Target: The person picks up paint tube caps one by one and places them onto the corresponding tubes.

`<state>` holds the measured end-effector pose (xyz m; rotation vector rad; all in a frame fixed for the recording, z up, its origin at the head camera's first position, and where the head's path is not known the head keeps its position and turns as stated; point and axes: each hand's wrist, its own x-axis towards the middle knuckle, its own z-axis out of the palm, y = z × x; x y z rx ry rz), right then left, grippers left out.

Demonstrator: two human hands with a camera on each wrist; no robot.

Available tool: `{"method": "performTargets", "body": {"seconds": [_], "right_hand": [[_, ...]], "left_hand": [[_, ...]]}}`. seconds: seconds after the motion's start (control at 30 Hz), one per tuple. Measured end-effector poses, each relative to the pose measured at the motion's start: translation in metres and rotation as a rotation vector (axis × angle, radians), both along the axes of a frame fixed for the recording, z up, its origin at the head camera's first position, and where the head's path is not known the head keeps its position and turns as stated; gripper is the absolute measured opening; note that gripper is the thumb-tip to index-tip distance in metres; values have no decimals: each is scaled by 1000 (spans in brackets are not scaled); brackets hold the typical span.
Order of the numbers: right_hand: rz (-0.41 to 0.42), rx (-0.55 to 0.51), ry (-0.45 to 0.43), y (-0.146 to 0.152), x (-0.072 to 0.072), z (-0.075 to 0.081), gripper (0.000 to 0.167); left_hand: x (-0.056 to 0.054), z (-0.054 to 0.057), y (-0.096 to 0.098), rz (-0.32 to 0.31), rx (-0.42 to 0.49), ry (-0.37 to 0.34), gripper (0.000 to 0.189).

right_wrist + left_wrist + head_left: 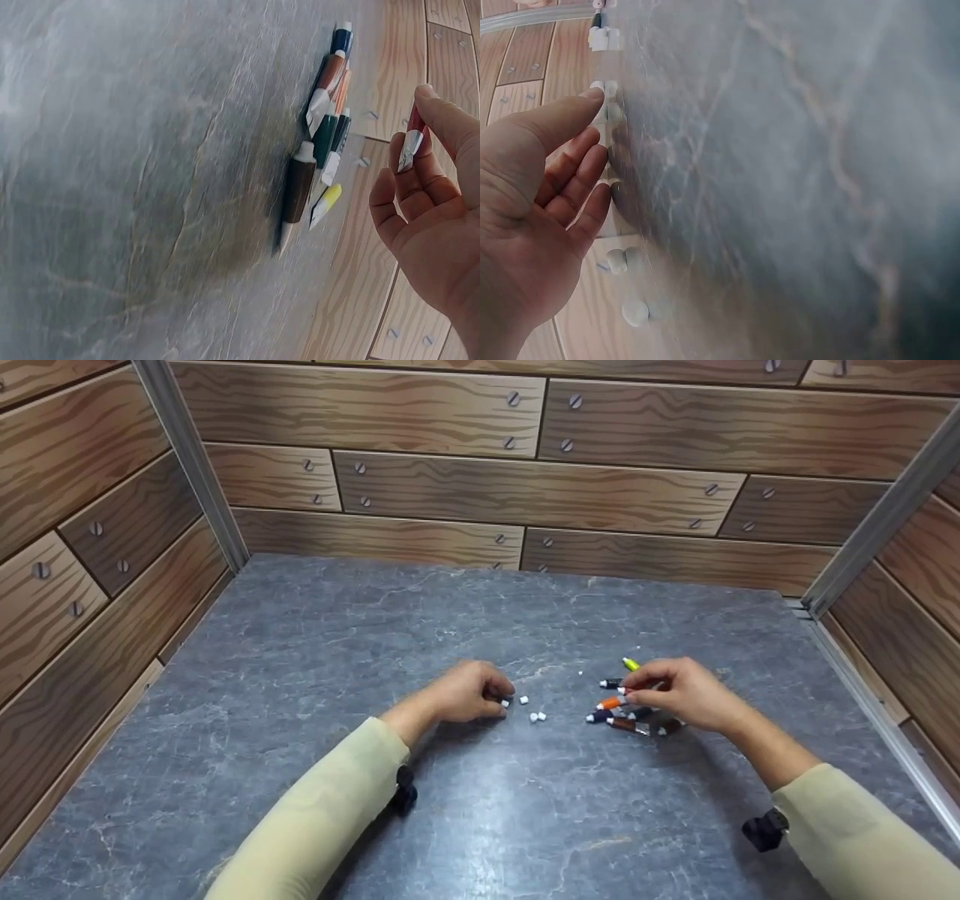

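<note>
My left hand (pixel 471 690) is low over the table, thumb and curved fingers apart around a small white piece (pixel 505 703); whether they touch it I cannot tell. Beside it lie more small white pieces (pixel 533 718). My right hand (pixel 442 180) pinches a small red paint tube (pixel 415 121) with a silver tail, between thumb and fingers. Under and beside this hand lies a loose cluster of similar white-capped tubes: a yellow tube (pixel 631 664), an orange tube (pixel 609 703), a dark blue tube (pixel 600 718), a dark brown tube (pixel 298 187) and a green tube (pixel 324 139).
The grey marbled table (pixel 337 615) stands between wood-plank-patterned walls (pixel 427 487) with metal corner posts (pixel 199 465). A tiny white speck (pixel 580 673) lies between the two hands. Dark wrist cameras (pixel 765 831) are strapped at both sleeves.
</note>
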<state>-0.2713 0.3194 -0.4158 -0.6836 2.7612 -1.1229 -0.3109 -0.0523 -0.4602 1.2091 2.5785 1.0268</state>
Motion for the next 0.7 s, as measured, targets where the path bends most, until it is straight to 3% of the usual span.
{"method": "performTargets", "body": {"seconds": [0.27, 0.7], "right_hand": [[27, 3, -9, -9, 1, 2, 19], [42, -27, -7, -17, 5, 2, 18]], "left_hand": [[0, 0, -1, -16, -56, 113, 16], [3, -1, 2, -32, -55, 157, 7]]}}
